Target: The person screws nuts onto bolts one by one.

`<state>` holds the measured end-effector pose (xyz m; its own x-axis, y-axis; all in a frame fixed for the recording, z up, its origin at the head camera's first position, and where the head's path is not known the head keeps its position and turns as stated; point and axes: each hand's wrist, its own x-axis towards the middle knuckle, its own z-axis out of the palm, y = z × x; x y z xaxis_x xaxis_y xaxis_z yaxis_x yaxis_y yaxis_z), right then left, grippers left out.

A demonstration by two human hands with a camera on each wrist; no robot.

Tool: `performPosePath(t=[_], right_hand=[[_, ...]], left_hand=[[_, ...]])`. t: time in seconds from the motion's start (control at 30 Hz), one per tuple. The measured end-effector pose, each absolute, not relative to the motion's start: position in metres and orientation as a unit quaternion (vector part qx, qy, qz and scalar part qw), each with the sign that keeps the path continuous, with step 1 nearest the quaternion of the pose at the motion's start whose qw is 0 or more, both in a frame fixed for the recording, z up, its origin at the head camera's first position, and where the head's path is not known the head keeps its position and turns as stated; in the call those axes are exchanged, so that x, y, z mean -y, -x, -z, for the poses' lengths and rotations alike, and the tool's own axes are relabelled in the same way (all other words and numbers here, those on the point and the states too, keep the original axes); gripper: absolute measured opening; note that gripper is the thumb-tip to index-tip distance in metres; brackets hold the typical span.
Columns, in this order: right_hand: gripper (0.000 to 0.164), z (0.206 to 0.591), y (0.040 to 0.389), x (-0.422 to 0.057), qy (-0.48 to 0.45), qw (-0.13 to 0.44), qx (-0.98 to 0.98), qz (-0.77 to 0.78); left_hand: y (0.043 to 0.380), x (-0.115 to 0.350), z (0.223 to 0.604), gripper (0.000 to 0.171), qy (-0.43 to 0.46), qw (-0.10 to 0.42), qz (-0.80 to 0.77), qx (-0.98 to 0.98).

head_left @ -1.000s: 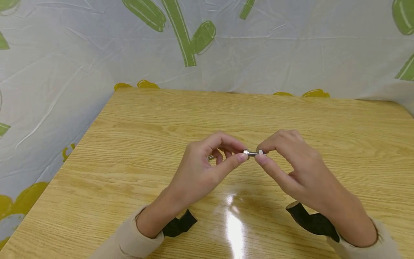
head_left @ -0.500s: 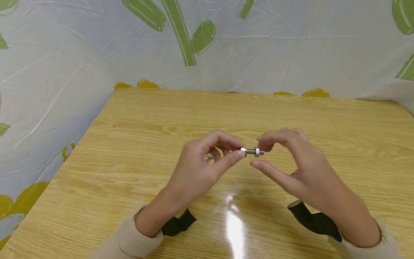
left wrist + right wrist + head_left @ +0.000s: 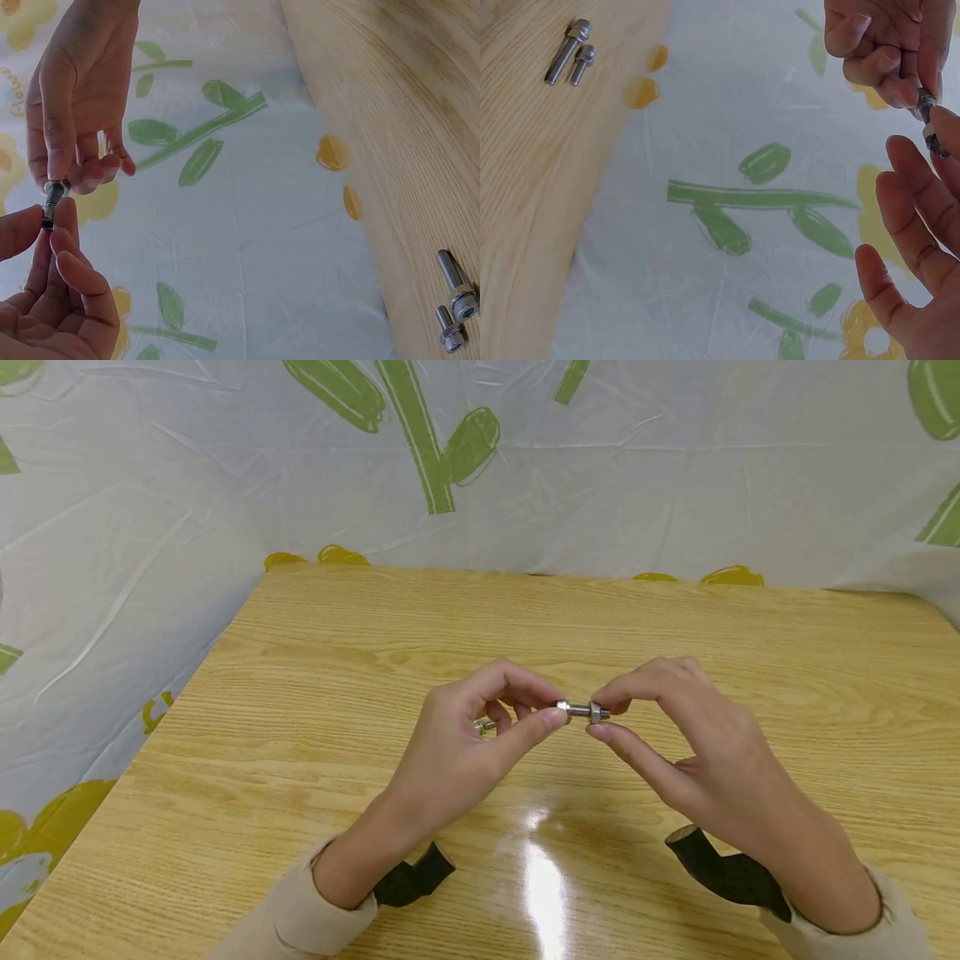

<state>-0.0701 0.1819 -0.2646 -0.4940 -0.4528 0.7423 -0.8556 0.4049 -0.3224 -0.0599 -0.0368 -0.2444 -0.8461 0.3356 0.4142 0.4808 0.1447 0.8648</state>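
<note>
Between the hands, above the table, a metal bolt [image 3: 579,710] lies roughly level. My left hand [image 3: 465,735] pinches its head end between thumb and index finger. A hex nut [image 3: 596,712] sits on the thread near the far end, with a short tip of thread beyond it. My right hand [image 3: 682,743] has its thumb and index fingertip on the nut, pinching it. In the right wrist view, the other fingers of the right hand [image 3: 922,225] are spread. Fingers cover most of the bolt [image 3: 54,199] in the left wrist view.
A longer bolt [image 3: 452,274] and a shorter bolt [image 3: 446,322] lie side by side on the wooden table [image 3: 337,635], partly behind my left hand in the head view. A white cloth [image 3: 600,485] with green and yellow plant prints hangs behind the table.
The right thumb and index finger come off the nut, spread apart, then close on it again. My left hand shifts slightly left and keeps its pinch on the bolt.
</note>
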Motion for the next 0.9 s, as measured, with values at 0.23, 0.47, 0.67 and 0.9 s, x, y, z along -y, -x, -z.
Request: performPosePath(t=[0.23, 0.47, 0.67, 0.9], right_hand=[[0.02, 0.267, 0.069, -0.182, -0.405, 0.264, 0.804, -0.346], [0.01, 0.281, 0.078, -0.188, -0.421, 0.263, 0.797, -0.345], [0.012, 0.28, 0.077, -0.191, -0.394, 0.249, 0.82, -0.332], [0.046, 0.266, 0.066, -0.185, -0.353, 0.24, 0.846, -0.32]], left_hand=[[0.06, 0.037, 0.247, 0.008, 0.281, 0.063, 0.594, 0.752], [0.057, 0.034, 0.245, 0.008, 0.284, 0.05, 0.594, 0.751], [0.057, 0.034, 0.245, 0.008, 0.288, 0.059, 0.594, 0.749], [0.056, 0.036, 0.24, 0.008, 0.275, 0.059, 0.588, 0.759]])
